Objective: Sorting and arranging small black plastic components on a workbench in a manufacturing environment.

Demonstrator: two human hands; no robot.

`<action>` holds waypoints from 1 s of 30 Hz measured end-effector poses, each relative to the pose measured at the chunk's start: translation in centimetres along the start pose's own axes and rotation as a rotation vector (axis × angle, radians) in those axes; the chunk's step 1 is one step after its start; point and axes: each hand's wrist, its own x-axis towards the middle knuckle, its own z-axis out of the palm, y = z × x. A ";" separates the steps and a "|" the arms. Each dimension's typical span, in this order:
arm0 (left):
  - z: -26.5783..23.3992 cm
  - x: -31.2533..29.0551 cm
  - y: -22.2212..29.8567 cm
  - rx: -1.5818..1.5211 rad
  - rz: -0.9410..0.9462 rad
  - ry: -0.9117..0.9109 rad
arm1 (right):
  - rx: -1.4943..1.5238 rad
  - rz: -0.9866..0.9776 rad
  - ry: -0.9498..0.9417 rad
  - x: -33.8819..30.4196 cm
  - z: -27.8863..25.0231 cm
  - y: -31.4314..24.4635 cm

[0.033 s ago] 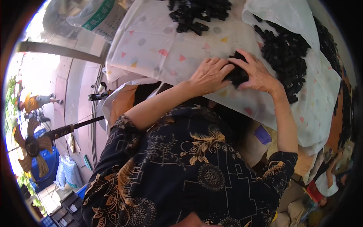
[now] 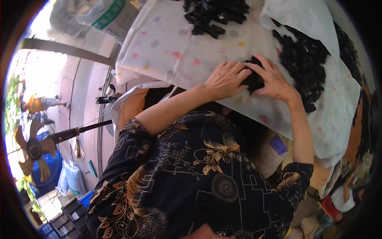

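Observation:
Both my hands meet at a small clump of black pieces (image 2: pixel 254 81) near the front edge of the covered table. They are short, dark and blocky, and I cannot make out their exact kind. My left hand (image 2: pixel 225 81) has its fingers bent, with the tips against the clump's left side. Around the right side curve the thumb and fingers of my right hand (image 2: pixel 275 81), gripping the clump. Part of the clump is hidden under my fingers. A larger heap of similar black pieces (image 2: pixel 304 65) lies right of my right hand, and another heap (image 2: pixel 215 18) sits at the far side.
A patterned pale plastic cover (image 2: pixel 159 51) is spread over the table. Translucent sheeting (image 2: pixel 304 20) partly overlies the right heap. On the left are a fan (image 2: pixel 34 149), pale sacks (image 2: pixel 73 179) and dark crates (image 2: pixel 69 215). People are visible at the far left and lower right.
The whole view has shifted slightly. My hands keep nearly the same hold on the clump of black pieces.

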 end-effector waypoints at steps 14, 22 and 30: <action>-2.1 -4.0 -6.7 0.041 0.023 0.092 | 0.033 -0.253 0.441 7.3 7.9 -3.8; -5.9 -11.7 -6.8 -0.268 -0.392 0.269 | 0.150 -0.450 0.352 12.3 9.5 -9.4; -7.9 -24.3 -6.5 -0.670 -1.003 0.588 | 0.431 -0.747 0.063 16.4 17.3 -18.3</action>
